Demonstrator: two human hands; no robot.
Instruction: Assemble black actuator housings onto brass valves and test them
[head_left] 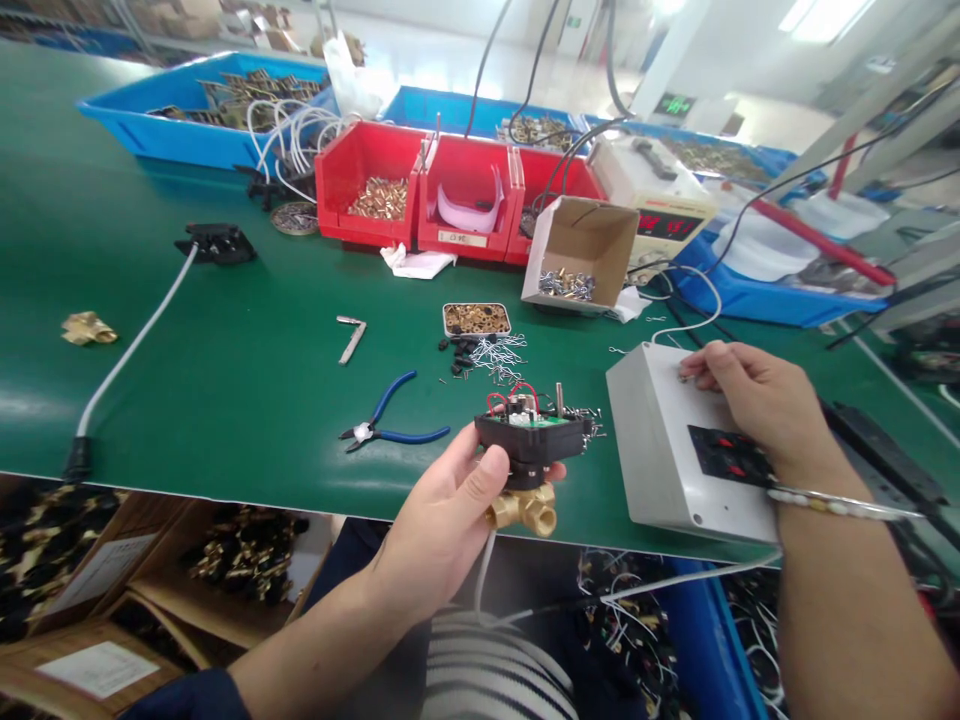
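One brass valve (523,508) carries a black, red-wired top, left hand (442,525) gripping.

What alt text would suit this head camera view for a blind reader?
A left hand holds a brass valve with an open black actuator over a green workbench, while the right hand rests on a grey switch box. Blue pliers and red parts bins lie behind.

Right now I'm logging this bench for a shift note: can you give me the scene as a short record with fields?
Left hand: holds a brass valve with a black actuator base on top, wires exposed
Right hand: rests on a grey box, fingertips on its top
Surface: green bench
Nearby tool: blue-handled pliers
Behind: red bins, an open cardboard box
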